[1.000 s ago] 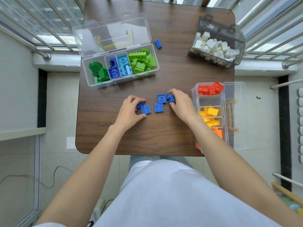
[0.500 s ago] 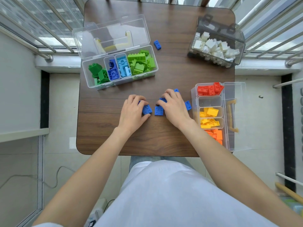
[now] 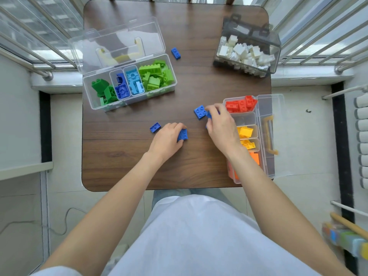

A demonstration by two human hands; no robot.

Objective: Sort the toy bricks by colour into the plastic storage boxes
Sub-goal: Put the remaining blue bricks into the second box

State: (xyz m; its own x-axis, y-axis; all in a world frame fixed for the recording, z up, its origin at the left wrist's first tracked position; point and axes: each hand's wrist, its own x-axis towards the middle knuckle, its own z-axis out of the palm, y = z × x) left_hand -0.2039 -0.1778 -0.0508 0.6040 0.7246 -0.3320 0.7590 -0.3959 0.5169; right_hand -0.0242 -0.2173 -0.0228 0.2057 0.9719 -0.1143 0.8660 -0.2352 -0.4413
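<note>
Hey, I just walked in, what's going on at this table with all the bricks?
A person is sorting toy bricks by colour at a wooden table. The left hand grips a blue brick, and the right hand holds another blue piece beside a loose blue brick. Two more blue bricks lie loose. The far box holds greens and blues, the near-right box reds, yellows and orange, and a dark box whites.

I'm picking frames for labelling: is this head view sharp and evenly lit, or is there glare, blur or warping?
Head view: daylight, soft and even; the table and loose blue bricks are sharp; the clear lid shows pale reflections; the wide lens bows the railings at the edges; both hands look crisp, left and right.
</note>
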